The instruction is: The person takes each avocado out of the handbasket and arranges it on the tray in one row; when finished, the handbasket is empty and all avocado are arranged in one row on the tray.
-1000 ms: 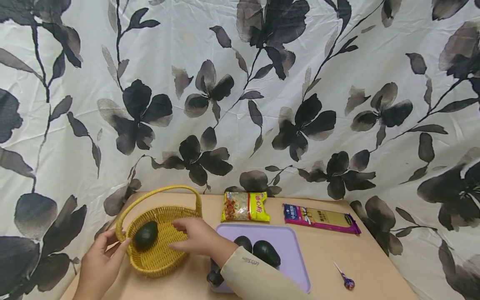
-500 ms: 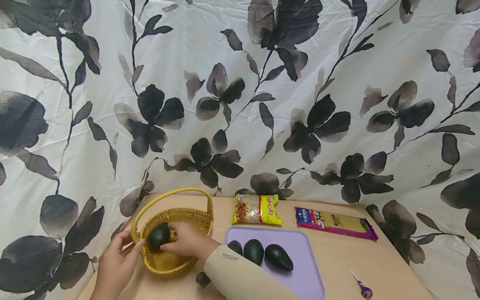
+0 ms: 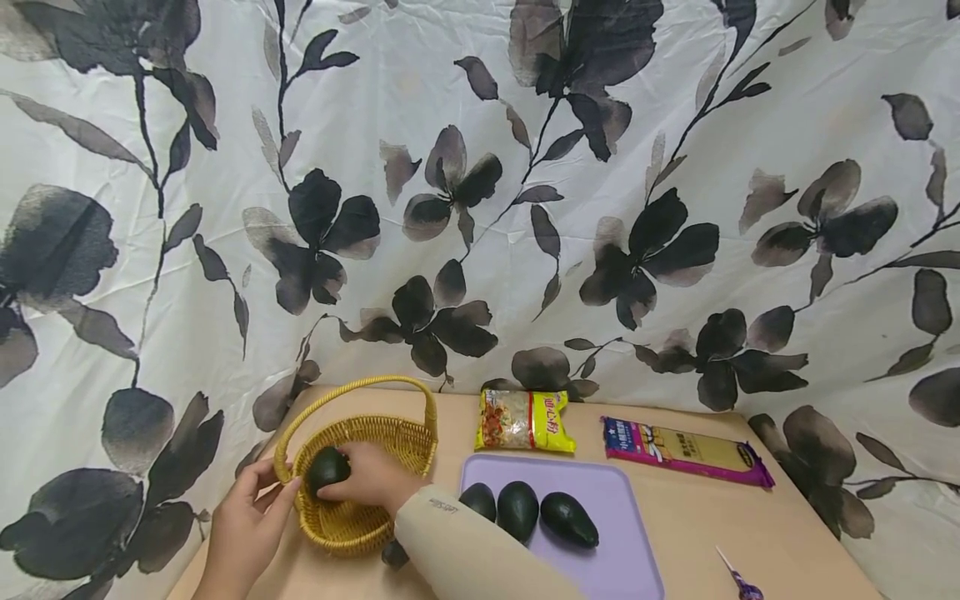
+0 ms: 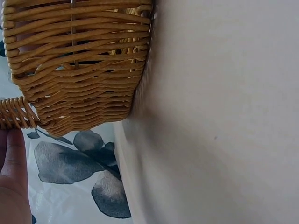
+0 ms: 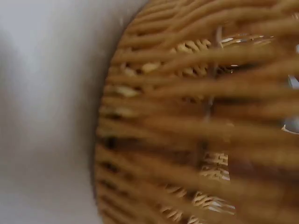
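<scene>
A yellow woven basket [image 3: 352, 546] with an arched handle stands at the left of the table in the head view. My left hand [image 3: 251, 525] pinches the left foot of that handle, fingers behind and thumb in front. In the left wrist view, part of the left hand [image 4: 14, 172] shows below the handle of the basket [image 4: 84, 88]. Inside the basket, against its left side, is a dark green avocado [image 3: 327, 473]. My right hand [image 3: 378, 479] reaches in over the right rim and grips the avocado from the right. The blurred basket wall [image 5: 154, 121] fills much of the right wrist view.
Right of the basket, a lilac tray [image 3: 626, 542] bears three avocados [image 3: 517, 511], partly behind the right sleeve [image 3: 472, 542]. Behind it lies a yellow food packet [image 3: 525, 421]. A long purple-and-gold packet [image 3: 686, 451] and a lollipop [image 3: 745, 586] lie to the right.
My right hand, at first apart from the avocado with fingers spread, has moved left and taken hold of it. The left hand stays on the handle. The head view has swung slightly left.
</scene>
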Action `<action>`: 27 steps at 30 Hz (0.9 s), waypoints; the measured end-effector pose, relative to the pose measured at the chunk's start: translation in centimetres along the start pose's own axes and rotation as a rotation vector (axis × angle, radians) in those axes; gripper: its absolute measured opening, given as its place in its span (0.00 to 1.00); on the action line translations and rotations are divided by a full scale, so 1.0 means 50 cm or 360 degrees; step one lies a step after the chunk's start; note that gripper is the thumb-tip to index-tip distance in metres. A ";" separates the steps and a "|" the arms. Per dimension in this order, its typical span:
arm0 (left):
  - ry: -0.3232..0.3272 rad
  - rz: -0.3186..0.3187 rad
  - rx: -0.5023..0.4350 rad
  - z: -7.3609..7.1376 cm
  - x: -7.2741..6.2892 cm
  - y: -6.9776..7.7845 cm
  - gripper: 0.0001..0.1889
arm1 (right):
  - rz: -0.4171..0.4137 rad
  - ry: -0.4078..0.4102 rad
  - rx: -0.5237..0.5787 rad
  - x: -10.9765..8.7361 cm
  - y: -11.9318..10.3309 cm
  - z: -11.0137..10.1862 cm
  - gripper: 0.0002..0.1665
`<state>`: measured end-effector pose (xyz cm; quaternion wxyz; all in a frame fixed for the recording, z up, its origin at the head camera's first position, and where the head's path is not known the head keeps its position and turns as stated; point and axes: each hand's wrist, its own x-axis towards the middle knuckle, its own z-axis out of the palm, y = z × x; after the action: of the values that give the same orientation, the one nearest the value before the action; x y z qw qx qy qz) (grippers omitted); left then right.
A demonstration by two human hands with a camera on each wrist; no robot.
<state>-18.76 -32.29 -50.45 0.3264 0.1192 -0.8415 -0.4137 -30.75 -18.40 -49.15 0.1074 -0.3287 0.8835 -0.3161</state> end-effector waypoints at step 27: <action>0.0012 0.0078 -0.0053 -0.006 0.000 0.000 0.19 | 0.0017 0.0013 0.0054 -0.023 0.003 -0.009 0.32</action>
<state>-18.54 -32.50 -50.34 0.3414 0.0946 -0.8360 -0.4189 -30.13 -17.34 -48.89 0.1110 -0.3210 0.8801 -0.3317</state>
